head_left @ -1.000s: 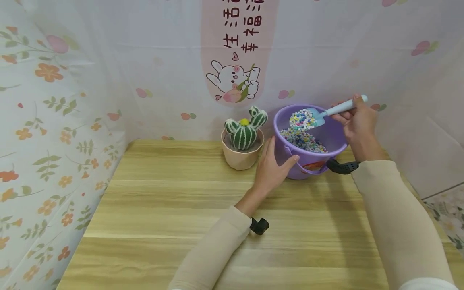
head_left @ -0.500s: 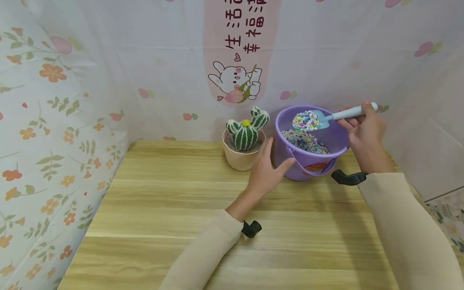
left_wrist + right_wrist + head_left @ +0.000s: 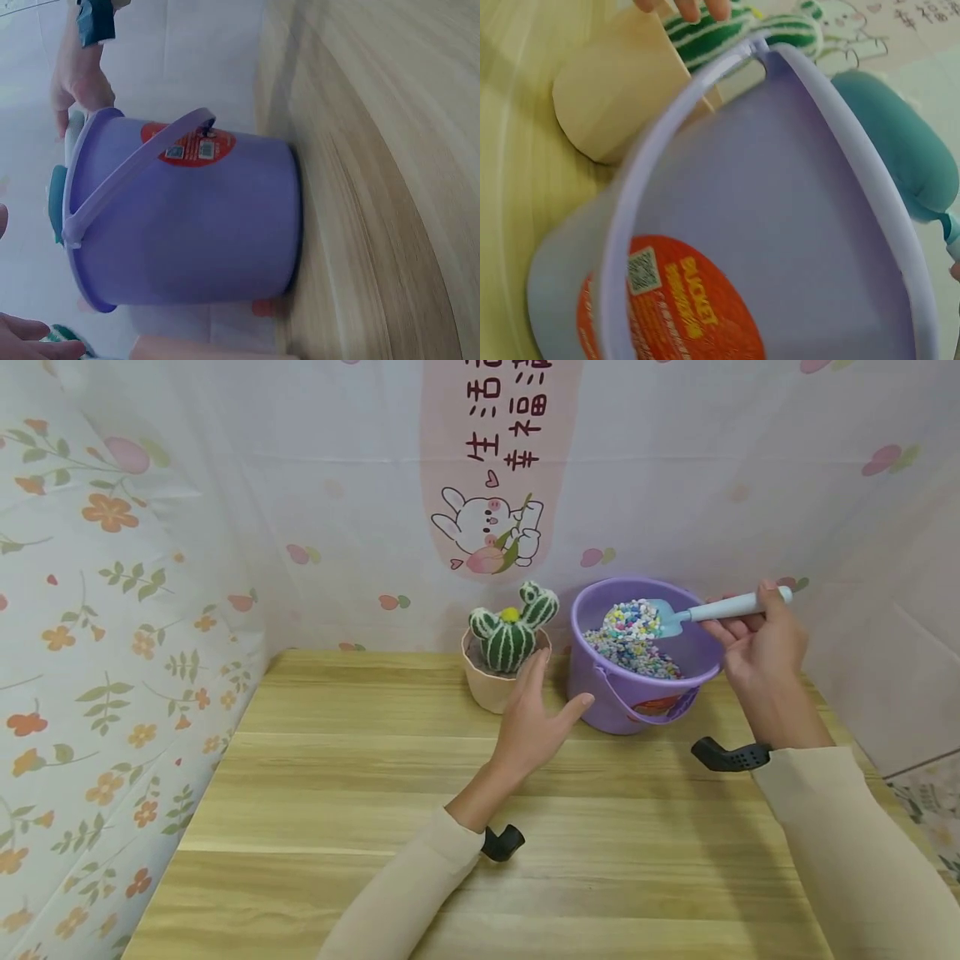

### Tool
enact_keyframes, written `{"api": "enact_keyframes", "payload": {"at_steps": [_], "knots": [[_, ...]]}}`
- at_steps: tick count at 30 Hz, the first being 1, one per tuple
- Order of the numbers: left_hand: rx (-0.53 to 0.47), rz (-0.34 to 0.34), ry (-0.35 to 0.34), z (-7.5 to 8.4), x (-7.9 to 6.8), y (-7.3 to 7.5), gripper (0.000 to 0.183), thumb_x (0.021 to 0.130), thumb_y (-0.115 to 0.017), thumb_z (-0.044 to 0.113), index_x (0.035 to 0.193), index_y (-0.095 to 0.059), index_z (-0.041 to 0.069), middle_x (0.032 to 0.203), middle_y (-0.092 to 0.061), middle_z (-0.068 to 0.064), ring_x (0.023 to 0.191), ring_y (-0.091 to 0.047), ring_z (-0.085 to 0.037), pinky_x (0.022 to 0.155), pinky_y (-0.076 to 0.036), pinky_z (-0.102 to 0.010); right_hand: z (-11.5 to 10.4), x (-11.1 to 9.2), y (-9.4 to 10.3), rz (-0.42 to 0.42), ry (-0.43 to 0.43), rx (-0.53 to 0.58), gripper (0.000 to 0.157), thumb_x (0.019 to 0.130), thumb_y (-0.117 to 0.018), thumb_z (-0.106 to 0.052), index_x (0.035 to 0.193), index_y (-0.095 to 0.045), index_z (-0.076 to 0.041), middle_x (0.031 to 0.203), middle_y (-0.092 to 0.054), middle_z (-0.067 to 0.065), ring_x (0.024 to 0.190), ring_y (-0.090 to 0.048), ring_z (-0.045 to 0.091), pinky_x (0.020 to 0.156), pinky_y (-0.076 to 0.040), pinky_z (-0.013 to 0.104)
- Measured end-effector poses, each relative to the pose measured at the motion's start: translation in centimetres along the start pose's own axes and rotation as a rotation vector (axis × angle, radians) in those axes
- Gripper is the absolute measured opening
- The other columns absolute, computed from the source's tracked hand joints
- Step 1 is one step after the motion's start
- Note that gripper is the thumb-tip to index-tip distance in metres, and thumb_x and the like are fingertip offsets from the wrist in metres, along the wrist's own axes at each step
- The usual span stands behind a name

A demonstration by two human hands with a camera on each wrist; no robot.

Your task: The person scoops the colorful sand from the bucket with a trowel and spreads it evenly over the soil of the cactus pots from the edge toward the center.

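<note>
My right hand (image 3: 765, 652) grips the handle of a pale blue toy shovel (image 3: 723, 608) over the purple bucket (image 3: 611, 697). Small multicoloured beads (image 3: 632, 620) are heaped on its blade. More beads (image 3: 637, 658) lie inside the bucket. In the right wrist view, the underside of the blade (image 3: 896, 142) shows beyond the rim. Fingers straight and thumb spread, my left hand (image 3: 528, 722) overlaps the front of a beige pot (image 3: 486, 689) holding a knitted green cactus (image 3: 506, 647). The left hand holds nothing. The left wrist view shows the bucket upright on the table.
The wooden table (image 3: 337, 793) runs up to a printed white cloth backdrop (image 3: 337, 485). Pot and bucket stand side by side at its back edge. The bucket's handle (image 3: 641, 176) hangs down its front. A black wrist mount (image 3: 727, 755) projects from the right sleeve.
My left hand has drawn away from the bucket, leftward toward the cactus pot. The right hand has shifted slightly right and down, and the loaded shovel stays above the bucket.
</note>
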State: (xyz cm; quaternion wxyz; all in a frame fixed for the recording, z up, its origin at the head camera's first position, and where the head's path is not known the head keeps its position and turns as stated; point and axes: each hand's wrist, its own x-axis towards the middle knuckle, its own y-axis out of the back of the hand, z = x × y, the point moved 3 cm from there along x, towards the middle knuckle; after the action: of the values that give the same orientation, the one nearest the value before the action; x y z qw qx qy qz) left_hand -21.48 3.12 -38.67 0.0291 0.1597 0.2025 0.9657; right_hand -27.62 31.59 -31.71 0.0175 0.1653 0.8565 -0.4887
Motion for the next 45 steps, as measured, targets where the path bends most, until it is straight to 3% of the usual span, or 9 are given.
{"api": "enact_keyframes", "payload": {"at_steps": [7,15,22,33,39,45], "knots": [[-0.015,0.031,-0.012,-0.1,-0.7,1.2,0.086,0.089,-0.064,0.050,0.155,-0.024,0.009,0.160,-0.025,-0.008,0.148,-0.019,-0.023,0.117,-0.022,-0.046,0.6,-1.2,0.6,-0.019,-0.017,0.062,0.045,0.093,-0.066,-0.014,0.133,-0.048,-0.024,0.098,-0.058,0.021,0.101,-0.066,0.041,0.086,-0.047,0.054],[0.036,0.076,-0.049,-0.6,-1.0,2.4,0.085,0.090,-0.063,0.049,0.154,-0.025,0.006,0.160,-0.025,-0.010,0.148,-0.017,-0.027,0.117,-0.021,-0.049,1.4,-2.3,0.8,-0.027,-0.032,0.095,0.036,0.093,-0.065,-0.013,0.126,-0.052,-0.019,0.097,-0.059,0.023,0.100,-0.066,0.043,0.083,-0.049,0.057],[0.071,0.102,-0.059,-1.0,-1.2,3.4,0.087,0.090,-0.063,0.049,0.153,-0.025,0.003,0.159,-0.025,-0.013,0.148,-0.018,-0.029,0.116,-0.020,-0.051,2.1,-3.4,1.0,-0.055,-0.050,0.115,0.038,0.094,-0.064,-0.014,0.127,-0.046,-0.019,0.112,-0.055,0.021,0.108,-0.063,0.043,0.094,-0.044,0.056],[0.163,0.184,-0.082,-2.2,-0.4,4.7,0.089,0.088,-0.067,0.048,0.151,-0.027,0.001,0.158,-0.026,-0.017,0.146,-0.023,-0.033,0.112,-0.025,-0.060,3.2,-4.9,1.2,-0.082,-0.056,0.134,0.035,0.094,-0.064,-0.013,0.123,-0.046,-0.016,0.113,-0.053,0.021,0.106,-0.063,0.044,0.089,-0.046,0.057],[0.190,0.209,-0.072,-3.3,-0.1,4.9,0.095,0.084,-0.073,0.046,0.153,-0.024,0.003,0.159,-0.023,-0.017,0.146,-0.024,-0.031,0.109,-0.028,-0.062,3.8,-5.6,1.4,-0.087,-0.046,0.131,0.027,0.094,-0.063,-0.012,0.116,-0.047,-0.012,0.101,-0.058,0.022,0.102,-0.065,0.043,0.078,-0.052,0.058],[0.199,0.231,-0.027,-4.6,0.6,5.0,0.106,0.078,-0.079,0.047,0.155,-0.018,0.006,0.161,-0.019,-0.012,0.144,-0.026,-0.030,0.110,-0.029,-0.059,4.8,-6.2,1.6,-0.095,-0.060,0.157,0.030,0.094,-0.062,-0.010,0.120,-0.048,-0.013,0.095,-0.061,0.023,0.099,-0.066,0.043,0.075,-0.052,0.060]]}}
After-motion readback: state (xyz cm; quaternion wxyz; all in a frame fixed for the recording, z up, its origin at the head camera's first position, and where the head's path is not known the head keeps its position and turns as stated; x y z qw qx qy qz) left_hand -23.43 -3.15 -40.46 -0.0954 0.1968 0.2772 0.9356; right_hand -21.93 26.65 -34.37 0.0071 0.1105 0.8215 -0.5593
